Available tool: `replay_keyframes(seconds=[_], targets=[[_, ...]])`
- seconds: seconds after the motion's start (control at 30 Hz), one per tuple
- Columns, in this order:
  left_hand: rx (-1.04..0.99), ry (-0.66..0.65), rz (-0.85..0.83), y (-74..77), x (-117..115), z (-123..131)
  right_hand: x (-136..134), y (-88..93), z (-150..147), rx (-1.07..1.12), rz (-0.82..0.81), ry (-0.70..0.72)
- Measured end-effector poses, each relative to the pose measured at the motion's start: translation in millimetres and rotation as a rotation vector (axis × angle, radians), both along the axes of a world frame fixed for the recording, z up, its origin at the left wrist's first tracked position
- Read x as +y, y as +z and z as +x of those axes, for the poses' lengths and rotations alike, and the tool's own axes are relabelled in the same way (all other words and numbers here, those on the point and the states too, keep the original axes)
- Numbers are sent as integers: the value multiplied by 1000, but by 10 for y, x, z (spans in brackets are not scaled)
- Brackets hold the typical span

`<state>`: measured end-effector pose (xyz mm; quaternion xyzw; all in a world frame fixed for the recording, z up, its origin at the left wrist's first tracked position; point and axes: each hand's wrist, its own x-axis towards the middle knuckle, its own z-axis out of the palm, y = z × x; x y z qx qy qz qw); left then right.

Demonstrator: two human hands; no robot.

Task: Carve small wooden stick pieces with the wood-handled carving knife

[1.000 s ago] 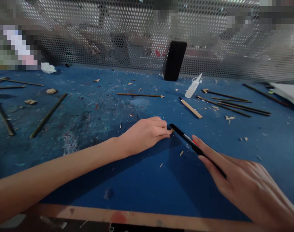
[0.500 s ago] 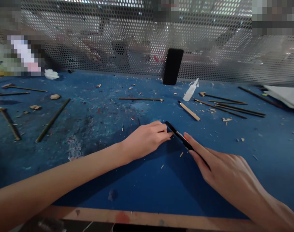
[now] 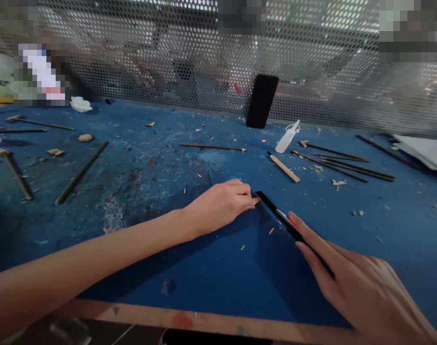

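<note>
The left hand (image 3: 222,205) lies low on the blue work mat (image 3: 211,273), its arm reaching in from the lower left. Its fingers are curled, and the thumb and forefinger are pinched together on the far end of a long, thin black strip (image 3: 272,208), where a small tan fleck shows at the fingertips. The strip lies flat on the mat and runs diagonally from that pinch towards the lower right. It bears a small white and red patch about midway.

The right hand (image 3: 355,285) comes in from the lower right with its fingers stretched out. The forefinger rests along the strip, and the strip's near end passes out of sight under the fingers. I cannot tell whether this hand grips the strip or only presses on it. The two hands are apart, one at each end of the strip.

Wood chips and splinters are scattered over the mat. Beyond the hands lie a short pale wooden stick with a dark tip (image 3: 283,166) and a small white squeeze bottle on its side (image 3: 286,136). Right of those is a loose bundle of thin dark rods (image 3: 344,160). A slim brown stick (image 3: 211,147) lies further left, with a long dark rod (image 3: 82,171) well to the left of it. A flat black slab (image 3: 261,100) leans against the perforated metal screen (image 3: 132,72) at the back.
</note>
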<state>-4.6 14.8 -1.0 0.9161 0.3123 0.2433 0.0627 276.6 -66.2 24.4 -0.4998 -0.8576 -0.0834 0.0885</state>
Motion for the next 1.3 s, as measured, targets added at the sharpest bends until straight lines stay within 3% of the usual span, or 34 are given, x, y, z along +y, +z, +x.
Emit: replay_keyframes(seconds=[0.33, 1.3], targets=[[-64, -10, -18, 1, 28, 15, 163, -86, 98, -33, -48, -16], [-59, 13, -10, -40, 13, 41, 264, -35, -16, 6, -5, 109]])
